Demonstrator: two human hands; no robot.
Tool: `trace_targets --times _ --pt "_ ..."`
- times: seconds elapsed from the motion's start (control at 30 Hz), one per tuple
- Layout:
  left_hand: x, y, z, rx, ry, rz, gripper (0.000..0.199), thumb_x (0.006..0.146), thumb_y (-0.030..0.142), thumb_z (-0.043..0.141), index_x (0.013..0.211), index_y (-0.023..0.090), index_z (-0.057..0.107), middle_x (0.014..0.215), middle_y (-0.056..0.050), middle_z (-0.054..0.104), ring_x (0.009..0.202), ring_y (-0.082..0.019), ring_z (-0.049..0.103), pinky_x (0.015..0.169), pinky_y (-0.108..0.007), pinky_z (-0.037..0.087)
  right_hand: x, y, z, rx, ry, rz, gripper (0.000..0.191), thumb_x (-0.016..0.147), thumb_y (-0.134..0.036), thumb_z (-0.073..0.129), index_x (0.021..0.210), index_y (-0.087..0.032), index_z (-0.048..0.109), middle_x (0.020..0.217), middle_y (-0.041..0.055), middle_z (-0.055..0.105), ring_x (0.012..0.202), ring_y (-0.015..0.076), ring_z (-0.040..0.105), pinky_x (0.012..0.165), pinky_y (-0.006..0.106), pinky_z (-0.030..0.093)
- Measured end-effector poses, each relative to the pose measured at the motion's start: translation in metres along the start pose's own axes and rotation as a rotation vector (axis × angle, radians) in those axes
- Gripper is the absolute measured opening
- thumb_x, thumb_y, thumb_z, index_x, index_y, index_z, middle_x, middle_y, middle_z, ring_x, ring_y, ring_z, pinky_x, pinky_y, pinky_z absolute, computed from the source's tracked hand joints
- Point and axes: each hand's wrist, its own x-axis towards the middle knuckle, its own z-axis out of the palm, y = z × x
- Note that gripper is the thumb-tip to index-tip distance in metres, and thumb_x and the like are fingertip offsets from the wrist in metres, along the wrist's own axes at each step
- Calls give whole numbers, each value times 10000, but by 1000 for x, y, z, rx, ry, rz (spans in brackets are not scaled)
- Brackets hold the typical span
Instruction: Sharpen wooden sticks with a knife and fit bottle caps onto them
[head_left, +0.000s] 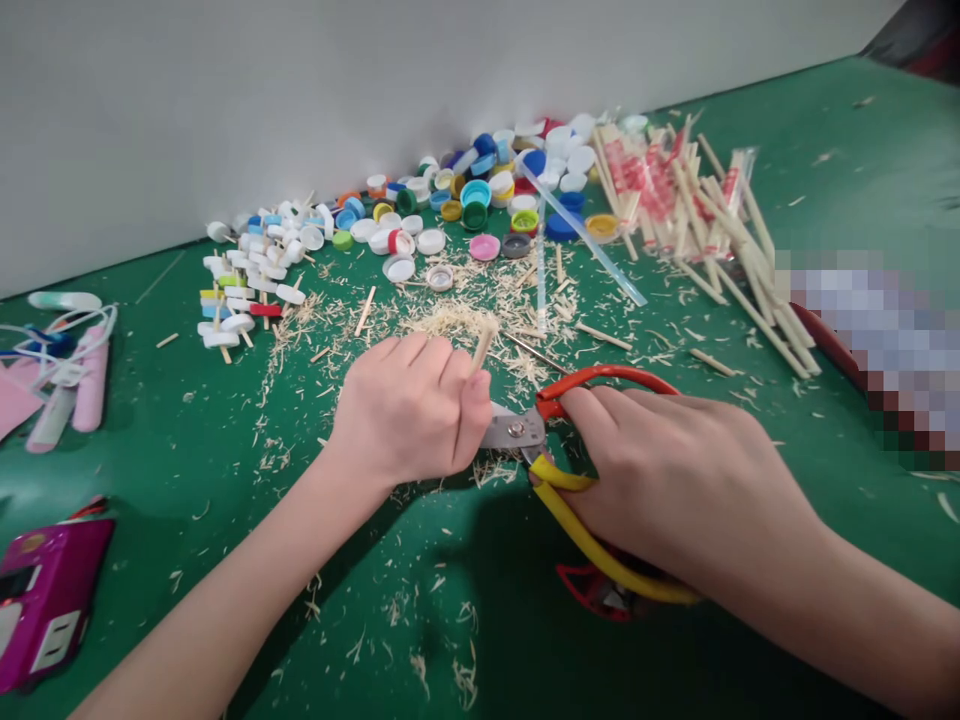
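Observation:
My left hand (412, 405) is closed around a short wooden stick (484, 342), whose end pokes up above the thumb. My right hand (660, 470) grips scissors (517, 431) with one red and one yellow handle. The scissors' blades point left and pass beside or behind my left fist, so their tips are hidden. Wood shavings (457, 320) lie on the green table (360, 620) just beyond my left hand. A thin metal rod (536, 352) rests between the shavings and the red handle.
Bottle caps (475, 195) are heaped along the wall, with caps on sticks (240, 295) at left. Wooden chopsticks (750, 255), some wrapped, lie back right near two clear straws (589, 240). A magenta device (56, 600) and pink glue gun (91, 375) sit at the left.

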Motion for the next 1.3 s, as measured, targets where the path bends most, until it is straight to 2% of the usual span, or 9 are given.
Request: trace_targets --times 0.4,0.5,0.57,0.67,0.8,0.93,1.03,1.2,1.3 --pt "-1 -5 -9 -38 -37 18 355 956 248 333 691 197 563 606 -26 578 566 -141 484 515 -302 290 0 3 5 -16 -62 19 184 768 -357 525 738 -177 550 605 48 585 520 209 574 498 302 259" --pt "-6 -10 -20 -243 -65 -170 381 986 303 264 935 177 621 902 -78 664 842 -188 595 683 -336 440 -3 11 5 -34 -18 65 222 783 -396 534 757 -175 550 634 49 593 561 214 589 518 305 306" --pt "-10 -9 -24 -433 -24 -480 365 987 364 304 1127 189 591 1112 -94 627 1028 -218 589 886 -403 487 -5 18 4 -36 -42 147 263 794 -439 543 795 -177 548 663 53 622 580 219 598 519 302 316" --pt "-16 1 -23 -862 -39 -843 272 973 382 414 1160 251 562 1156 -60 596 1054 -192 601 900 -378 550 -6 30 1 7 -118 259 307 813 -499 555 867 -198 527 694 31 652 588 212 599 503 284 313" --pt "-20 22 -13 -1250 -267 -935 323 985 438 417 1254 297 527 1318 -41 571 1154 -150 595 959 -293 562 -5 35 -3 97 -127 306 319 833 -517 550 937 -223 485 706 -15 632 551 176 560 496 263 323" --pt "-18 31 -13 -1371 -282 -930 317 994 503 351 1218 374 536 1074 15 619 933 -68 614 885 -183 545 -5 30 -1 141 -132 272 306 843 -512 565 901 -227 470 703 -11 612 539 171 545 487 269 316" --pt "-15 30 -17 -1398 -325 -940 284 1000 488 342 1099 352 571 877 20 551 788 -60 544 773 -150 522 -5 24 1 220 -75 244 322 856 -531 549 902 -222 473 721 6 599 541 172 539 486 282 329" --pt "-16 26 -17 -1462 -421 -981 298 999 493 340 1043 312 572 913 5 522 788 -84 491 756 -204 475 -7 25 3 302 -49 192 465 905 -667 419 889 -206 471 737 35 579 512 162 506 468 308 351" --pt "-17 24 -14 -1525 -429 -1029 347 984 538 353 1068 306 597 911 3 540 758 -84 486 710 -211 441 -7 28 5 362 -53 152 572 859 -730 453 998 -177 502 878 83 625 632 192 590 527 313 414"
